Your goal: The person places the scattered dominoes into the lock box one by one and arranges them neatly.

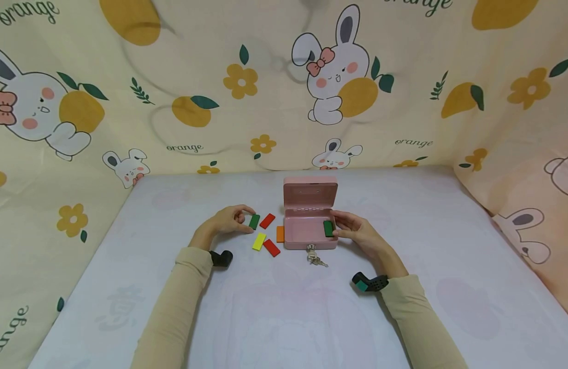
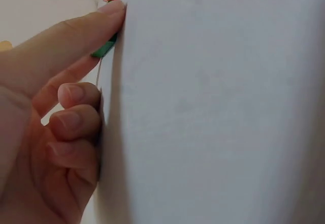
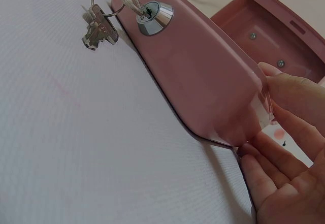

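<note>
Left of open pink box (image 1: 303, 231) on desk (image 1: 284, 323), left hand (image 1: 228, 219) pinches green block (image 1: 254, 221), gap narrow; right hand (image 1: 361, 234), spread wider, grips box's right side (second green block (image 1: 328, 228) inside). Step looks like pickup; next move probably calls for lift clear of nearby red block (image 1: 267, 221).

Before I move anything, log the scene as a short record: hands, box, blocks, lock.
Left hand: pinches a green block
Right hand: holds the right side of the pink box
Lid: raised
Inside box: second green block, near the right wall
Beside box, left: orange block
Farther left: yellow block, one red block, another red block
Lock: front wall, keys hanging from it
</note>
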`<state>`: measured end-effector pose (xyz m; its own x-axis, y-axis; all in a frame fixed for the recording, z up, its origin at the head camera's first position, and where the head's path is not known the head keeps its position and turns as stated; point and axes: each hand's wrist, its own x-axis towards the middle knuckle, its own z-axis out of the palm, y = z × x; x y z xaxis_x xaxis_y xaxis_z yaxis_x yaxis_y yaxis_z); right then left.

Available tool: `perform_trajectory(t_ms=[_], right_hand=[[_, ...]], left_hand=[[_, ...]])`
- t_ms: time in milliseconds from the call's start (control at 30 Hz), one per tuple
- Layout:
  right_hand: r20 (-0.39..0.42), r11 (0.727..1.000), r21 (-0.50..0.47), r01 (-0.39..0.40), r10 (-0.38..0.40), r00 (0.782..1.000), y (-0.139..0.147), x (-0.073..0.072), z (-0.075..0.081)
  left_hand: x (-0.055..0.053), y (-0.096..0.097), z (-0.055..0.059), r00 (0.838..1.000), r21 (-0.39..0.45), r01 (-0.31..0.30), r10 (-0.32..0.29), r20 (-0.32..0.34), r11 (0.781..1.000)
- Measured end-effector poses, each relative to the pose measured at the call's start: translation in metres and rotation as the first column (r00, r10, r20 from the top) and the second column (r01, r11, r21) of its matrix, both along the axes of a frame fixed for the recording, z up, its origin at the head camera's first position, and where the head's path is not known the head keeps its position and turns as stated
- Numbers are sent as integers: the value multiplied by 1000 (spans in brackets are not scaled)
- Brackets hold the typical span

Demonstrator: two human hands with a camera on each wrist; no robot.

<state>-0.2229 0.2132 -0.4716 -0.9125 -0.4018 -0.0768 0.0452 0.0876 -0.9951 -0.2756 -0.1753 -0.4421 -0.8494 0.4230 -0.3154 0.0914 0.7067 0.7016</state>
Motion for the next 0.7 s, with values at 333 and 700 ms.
perform_trajectory(t_ms=[333, 700], right_hand=[[-11, 1000, 20, -7, 8, 1000, 0, 0, 0], [-13, 1000, 23, -6, 6, 1000, 0, 0, -1]], left_hand=[[2, 0, 1, 999, 3, -32, 32, 31, 999], [3, -1, -2, 999, 23, -34, 34, 8, 999]])
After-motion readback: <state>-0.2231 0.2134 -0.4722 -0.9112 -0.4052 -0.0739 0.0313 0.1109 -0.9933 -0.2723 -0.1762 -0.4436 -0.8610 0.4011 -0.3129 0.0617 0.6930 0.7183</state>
